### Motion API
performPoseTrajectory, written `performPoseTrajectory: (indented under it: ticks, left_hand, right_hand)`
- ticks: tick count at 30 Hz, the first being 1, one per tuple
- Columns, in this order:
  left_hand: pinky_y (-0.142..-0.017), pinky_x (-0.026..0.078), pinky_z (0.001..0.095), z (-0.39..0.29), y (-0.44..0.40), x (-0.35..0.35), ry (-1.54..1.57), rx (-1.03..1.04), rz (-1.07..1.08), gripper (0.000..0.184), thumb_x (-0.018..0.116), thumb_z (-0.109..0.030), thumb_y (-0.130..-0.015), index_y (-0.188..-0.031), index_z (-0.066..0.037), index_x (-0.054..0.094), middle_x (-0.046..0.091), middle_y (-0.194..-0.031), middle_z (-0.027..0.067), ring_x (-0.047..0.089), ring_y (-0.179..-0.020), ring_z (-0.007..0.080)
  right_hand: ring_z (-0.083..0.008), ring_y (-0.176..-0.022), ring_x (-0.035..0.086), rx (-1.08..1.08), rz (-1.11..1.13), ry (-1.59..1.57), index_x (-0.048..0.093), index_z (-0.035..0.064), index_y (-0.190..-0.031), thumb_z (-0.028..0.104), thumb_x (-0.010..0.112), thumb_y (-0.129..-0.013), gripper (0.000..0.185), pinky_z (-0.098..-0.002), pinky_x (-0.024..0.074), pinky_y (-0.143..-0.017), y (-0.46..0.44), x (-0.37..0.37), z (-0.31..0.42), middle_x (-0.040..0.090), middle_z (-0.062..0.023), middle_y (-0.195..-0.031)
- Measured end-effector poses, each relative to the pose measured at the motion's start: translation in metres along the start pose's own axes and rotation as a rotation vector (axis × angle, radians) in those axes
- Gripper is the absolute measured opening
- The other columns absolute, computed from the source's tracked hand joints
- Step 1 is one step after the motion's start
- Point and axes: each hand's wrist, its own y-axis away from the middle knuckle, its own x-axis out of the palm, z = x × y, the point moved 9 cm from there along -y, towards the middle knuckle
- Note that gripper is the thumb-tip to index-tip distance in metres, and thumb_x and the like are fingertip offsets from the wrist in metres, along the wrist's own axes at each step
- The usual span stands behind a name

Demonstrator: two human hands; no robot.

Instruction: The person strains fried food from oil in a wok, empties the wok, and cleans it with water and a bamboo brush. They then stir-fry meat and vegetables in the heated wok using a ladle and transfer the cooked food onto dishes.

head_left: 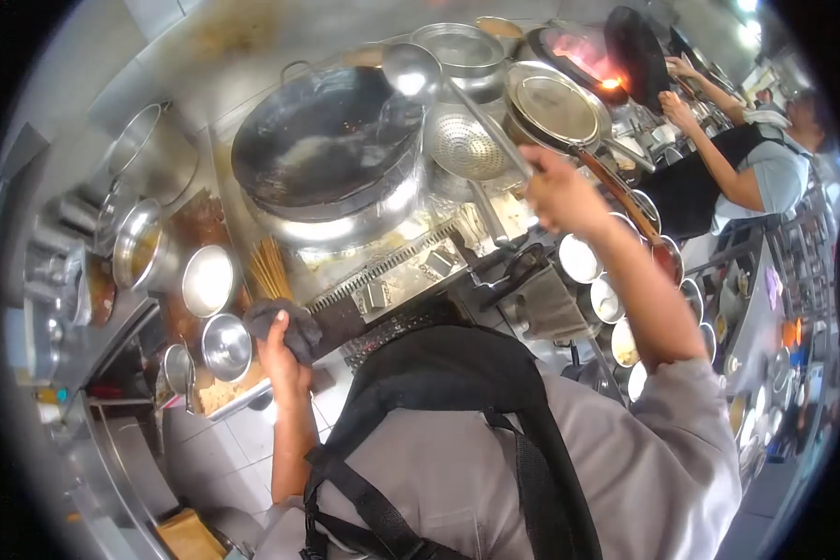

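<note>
My right hand [567, 194] is closed round the end of a long-handled ladle [485, 121]. The ladle's bowl points away from me, above the right rim of a big dark wok [313, 149]. Below the ladle's handle lies a perforated skimmer [471, 147], its handle toward me. A dark folded cloth [294, 327] is in my left hand [280, 362], low at the front left of the stove. Close to that hand are a small metal bowl [227, 346] and a bundle of thin sticks [269, 271].
Pots and bowls crowd the left counter, including a tall steel pot [154, 154]. A sieve [557, 107] rests at the back right. Flames [588, 65] rise from another burner, where a co-worker [756, 159] stands. Several white bowls [581, 259] line my right side.
</note>
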Motion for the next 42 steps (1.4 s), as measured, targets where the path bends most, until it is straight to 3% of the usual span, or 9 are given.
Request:
performPoseTrajectory:
  ticks: [12,15,18,20,24,29,35,38,42]
  left_hand:
    - [-0.075,0.055,0.0368,0.038,0.008,0.035,0.048,-0.170,0.044,0.024,0.060,-0.023,-0.095,-0.108,-0.003,0.058,0.065,-0.098,0.0094,0.065,-0.085,0.0221]
    - [-0.075,0.055,0.0372,0.035,0.009,0.062,-0.017,-0.187,0.011,0.024,0.059,-0.022,-0.095,-0.110,-0.003,0.058,0.065,-0.099,0.0095,0.065,-0.086,0.0219]
    - [-0.070,0.056,0.0383,0.043,0.000,0.081,-0.083,-0.220,-0.019,0.027,0.057,-0.030,-0.097,-0.108,-0.005,0.059,0.066,-0.093,0.0092,0.066,-0.080,0.0227]
    - [-0.070,0.056,0.0382,0.044,-0.004,0.093,-0.106,-0.218,-0.071,0.029,0.056,-0.031,-0.097,-0.109,-0.005,0.059,0.066,-0.094,0.0094,0.066,-0.080,0.0228]
    - [-0.082,0.053,0.0358,0.037,-0.012,0.132,-0.051,-0.219,-0.073,0.035,0.060,-0.028,-0.096,-0.117,-0.001,0.057,0.065,-0.105,0.0087,0.063,-0.094,0.0216]
    - [-0.095,0.047,0.0449,0.040,-0.058,0.177,0.115,-0.267,-0.035,0.050,0.037,-0.049,-0.101,-0.122,-0.006,0.053,0.059,-0.115,0.0116,0.057,-0.107,0.0277]
    - [-0.088,0.050,0.0493,0.075,-0.128,0.202,0.295,-0.373,-0.125,0.027,0.050,-0.030,-0.096,-0.107,-0.005,0.054,0.059,-0.107,0.0126,0.057,-0.098,0.0293]
    - [-0.077,0.053,0.0451,0.096,-0.152,0.173,0.240,-0.469,-0.099,0.019,0.052,-0.017,-0.089,-0.104,-0.005,0.055,0.064,-0.099,0.0112,0.062,-0.091,0.0283]
    - [-0.069,0.054,0.0413,0.074,-0.139,0.167,0.252,-0.429,-0.001,0.010,0.053,-0.013,-0.088,-0.095,-0.006,0.054,0.064,-0.089,0.0100,0.063,-0.081,0.0269]
  right_hand:
    - [-0.0230,-0.077,0.064,0.019,-0.326,0.492,0.046,0.0036,-0.135,0.019,0.058,-0.089,0.050,-0.0367,0.0506,-0.068,0.022,0.034,-0.249,0.065,-0.0098,-0.081]
    - [-0.0214,-0.077,0.062,0.319,-0.174,-0.740,0.054,0.0045,-0.127,0.025,0.056,-0.094,0.039,-0.0393,0.0494,-0.070,-0.008,0.073,-0.341,0.064,-0.0125,-0.083]
    - [-0.0191,-0.077,0.057,0.104,0.019,0.210,0.061,0.0060,-0.100,0.026,0.054,-0.096,0.022,-0.0330,0.0493,-0.068,-0.071,0.104,-0.434,0.061,-0.0073,-0.089]
    - [-0.0215,-0.070,0.053,-0.008,0.188,0.068,0.058,0.0068,-0.088,0.024,0.054,-0.094,0.018,-0.0335,0.0486,-0.065,-0.117,0.159,-0.581,0.052,-0.0050,-0.074]
    - [-0.0183,-0.056,0.054,-0.510,0.434,0.814,0.057,0.0099,-0.079,0.019,0.056,-0.089,0.014,-0.0345,0.0464,-0.054,-0.109,0.173,-0.537,0.052,-0.0017,-0.063]
    - [-0.0303,-0.090,0.066,-0.129,0.445,0.836,0.066,0.0086,-0.101,0.038,0.057,-0.089,0.033,-0.0387,0.0525,-0.079,-0.082,0.133,-0.458,0.067,-0.0162,-0.096]
    - [-0.0270,-0.068,0.062,0.551,0.391,-0.839,0.051,0.0038,-0.113,0.034,0.060,-0.093,0.037,-0.0399,0.0507,-0.061,0.001,0.079,-0.329,0.060,-0.0082,-0.073]
    - [-0.0230,-0.056,0.058,0.157,-0.025,0.350,0.048,0.0007,-0.115,0.020,0.065,-0.087,0.038,-0.0377,0.0472,-0.053,0.006,0.023,-0.273,0.059,-0.0125,-0.071]
    - [-0.0192,-0.053,0.055,0.281,-0.106,0.021,0.051,0.0015,-0.122,0.014,0.064,-0.086,0.041,-0.0356,0.0456,-0.050,0.033,0.014,-0.252,0.058,-0.0107,-0.068]
